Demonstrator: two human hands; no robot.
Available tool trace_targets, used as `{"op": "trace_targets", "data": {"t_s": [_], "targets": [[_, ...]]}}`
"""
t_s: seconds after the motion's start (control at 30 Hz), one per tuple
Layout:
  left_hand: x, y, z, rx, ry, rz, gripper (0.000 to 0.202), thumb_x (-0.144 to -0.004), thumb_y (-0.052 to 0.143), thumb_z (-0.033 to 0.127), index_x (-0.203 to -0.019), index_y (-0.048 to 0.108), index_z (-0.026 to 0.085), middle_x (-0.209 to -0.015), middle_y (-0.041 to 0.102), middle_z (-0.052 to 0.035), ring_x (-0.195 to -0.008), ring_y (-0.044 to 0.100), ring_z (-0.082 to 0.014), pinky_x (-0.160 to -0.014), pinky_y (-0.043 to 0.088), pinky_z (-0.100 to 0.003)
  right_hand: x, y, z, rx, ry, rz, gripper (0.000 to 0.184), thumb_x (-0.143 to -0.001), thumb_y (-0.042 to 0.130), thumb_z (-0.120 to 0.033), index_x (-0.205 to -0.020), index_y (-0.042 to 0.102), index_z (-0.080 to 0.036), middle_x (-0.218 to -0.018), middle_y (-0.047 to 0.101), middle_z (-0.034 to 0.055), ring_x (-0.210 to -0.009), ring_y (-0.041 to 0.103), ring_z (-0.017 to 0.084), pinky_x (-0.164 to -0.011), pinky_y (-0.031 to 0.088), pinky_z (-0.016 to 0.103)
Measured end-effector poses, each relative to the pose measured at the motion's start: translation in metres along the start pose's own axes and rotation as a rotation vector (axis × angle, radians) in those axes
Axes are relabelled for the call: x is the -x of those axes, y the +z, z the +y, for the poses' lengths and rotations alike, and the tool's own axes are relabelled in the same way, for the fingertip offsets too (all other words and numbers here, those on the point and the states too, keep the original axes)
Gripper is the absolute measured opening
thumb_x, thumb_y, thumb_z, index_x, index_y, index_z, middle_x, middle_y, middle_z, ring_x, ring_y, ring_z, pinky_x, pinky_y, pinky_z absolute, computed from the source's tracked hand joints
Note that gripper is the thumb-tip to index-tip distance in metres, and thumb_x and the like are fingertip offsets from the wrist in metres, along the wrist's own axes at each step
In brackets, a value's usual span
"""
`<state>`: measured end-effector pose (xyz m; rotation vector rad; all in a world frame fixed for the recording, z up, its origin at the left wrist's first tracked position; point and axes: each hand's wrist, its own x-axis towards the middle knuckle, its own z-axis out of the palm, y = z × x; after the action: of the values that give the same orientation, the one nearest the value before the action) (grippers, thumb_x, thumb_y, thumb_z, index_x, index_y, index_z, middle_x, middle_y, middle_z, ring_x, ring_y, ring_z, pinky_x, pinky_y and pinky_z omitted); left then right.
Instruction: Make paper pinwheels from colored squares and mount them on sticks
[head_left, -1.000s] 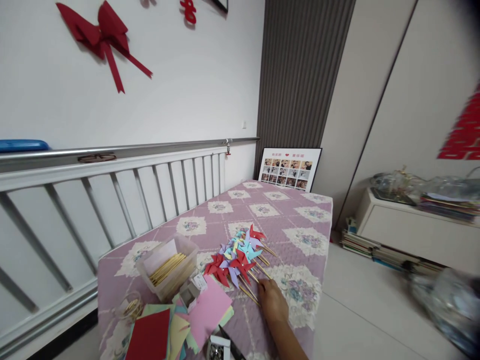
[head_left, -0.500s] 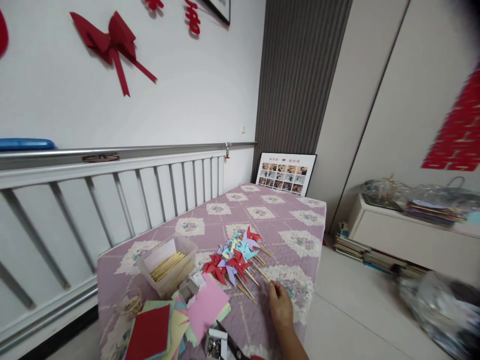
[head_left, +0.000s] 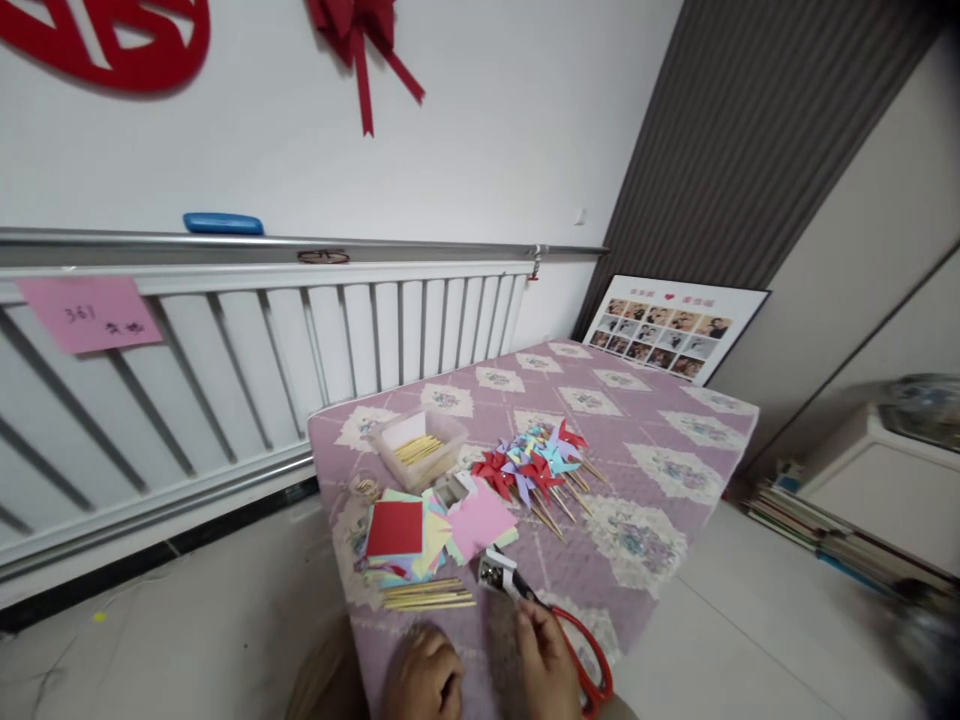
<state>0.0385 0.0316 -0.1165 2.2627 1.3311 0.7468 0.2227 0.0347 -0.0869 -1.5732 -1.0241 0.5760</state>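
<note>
My left hand (head_left: 426, 676) is at the table's near edge, its fingers curled in with nothing seen in them. Beside the red-handled scissors (head_left: 589, 655) is my right hand (head_left: 547, 662), fingers closed. A blurred grey-brown strip (head_left: 504, 645) lies along its left side; whether the fingers hold it is unclear. Just beyond is a small white box of metal pins (head_left: 495, 570). Loose wooden sticks (head_left: 429, 595) lie ahead of my left hand, below a stack of coloured paper squares (head_left: 396, 528). Pink paper (head_left: 481, 518) lies beside the stack. Finished paper pinwheels (head_left: 536, 465) on sticks lie in a heap farther back.
A translucent bin (head_left: 450, 440) holds more sticks at the table's left. The table (head_left: 592, 400) has a purple patterned cloth. A white radiator (head_left: 360, 330) runs along the wall. A framed photo board (head_left: 679, 325) leans behind; books (head_left: 847, 550) are stacked at right.
The view has turned left and down. My right hand has left the pinwheel sticks and come back beside the scissors. My left hand and the loose sticks on the cloth have come into view.
</note>
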Motion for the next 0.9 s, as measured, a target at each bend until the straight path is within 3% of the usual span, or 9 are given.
{"op": "trace_targets", "data": {"t_s": [0.13,0.3,0.37,0.5,0.6,0.67,0.9], "targets": [[0.005,-0.008,0.008,0.100,-0.114,0.030,0.024,-0.069,0.050,0.003,-0.074,0.063,0.022,-0.084,0.065,-0.0060,-0.083,0.057,-0.0202,-0.075,0.042,-0.034,0.038,0.021,0.015,0.103,-0.139,-0.204,0.031,-0.081,0.053,-0.044,-0.087,0.070,-0.018,-0.086,0.075,0.0107,-0.083,0.070,0.027,-0.075,0.057,0.036],[0.009,-0.022,0.012,0.286,-0.136,0.084,0.023,-0.069,0.049,0.003,-0.072,0.061,0.022,-0.079,0.064,-0.0052,-0.079,0.058,-0.0179,-0.073,0.045,-0.031,0.046,0.028,0.011,0.249,-0.327,-0.237,0.024,-0.086,0.048,-0.035,-0.085,0.068,-0.021,-0.081,0.073,0.0086,-0.079,0.070,0.024,-0.072,0.057,0.034],[0.004,-0.039,0.008,0.321,-0.137,0.128,0.022,-0.072,0.047,0.004,-0.073,0.060,0.021,-0.077,0.063,-0.0043,-0.077,0.058,-0.0169,-0.073,0.046,-0.029,0.047,0.029,0.007,0.283,-0.364,-0.248,0.023,-0.087,0.047,-0.032,-0.086,0.067,-0.021,-0.083,0.073,0.0087,-0.080,0.070,0.023,-0.072,0.057,0.033],[-0.023,-0.088,-0.014,0.147,-0.175,0.271,0.021,-0.082,0.044,0.010,-0.080,0.063,0.019,-0.085,0.066,-0.0052,-0.087,0.058,-0.0174,-0.082,0.045,-0.030,0.050,0.032,0.002,0.356,-0.401,-0.295,0.024,-0.089,0.044,-0.030,-0.087,0.066,-0.021,-0.085,0.073,0.0087,-0.080,0.070,0.023,-0.073,0.057,0.033],[-0.050,-0.115,-0.038,-0.055,-0.223,0.220,0.020,-0.084,0.047,0.013,-0.089,0.065,0.018,-0.094,0.067,-0.0066,-0.093,0.058,-0.0185,-0.089,0.043,-0.031,0.052,0.033,-0.001,0.391,-0.414,-0.307,0.024,-0.089,0.044,-0.029,-0.085,0.066,-0.021,-0.085,0.073,0.0087,-0.080,0.070,0.022,-0.074,0.057,0.034],[-0.065,-0.122,-0.052,-0.098,-0.235,0.198,0.019,-0.082,0.050,0.016,-0.093,0.066,0.018,-0.102,0.066,-0.0087,-0.101,0.056,-0.0215,-0.095,0.040,-0.036,0.052,0.033,-0.002,0.401,-0.421,-0.305,0.024,-0.089,0.044,-0.029,-0.085,0.066,-0.021,-0.085,0.073,0.0084,-0.081,0.070,0.022,-0.074,0.057,0.033],[-0.084,-0.116,-0.066,-0.198,-0.238,0.055,0.028,-0.075,0.064,0.026,-0.102,0.066,0.018,-0.114,0.062,-0.0111,-0.110,0.052,-0.0269,-0.099,0.037,-0.039,0.051,0.034,-0.003,0.419,-0.424,-0.307,0.023,-0.090,0.044,-0.028,-0.087,0.065,-0.022,-0.087,0.073,0.0083,-0.083,0.069,0.022,-0.075,0.056,0.033]]}}
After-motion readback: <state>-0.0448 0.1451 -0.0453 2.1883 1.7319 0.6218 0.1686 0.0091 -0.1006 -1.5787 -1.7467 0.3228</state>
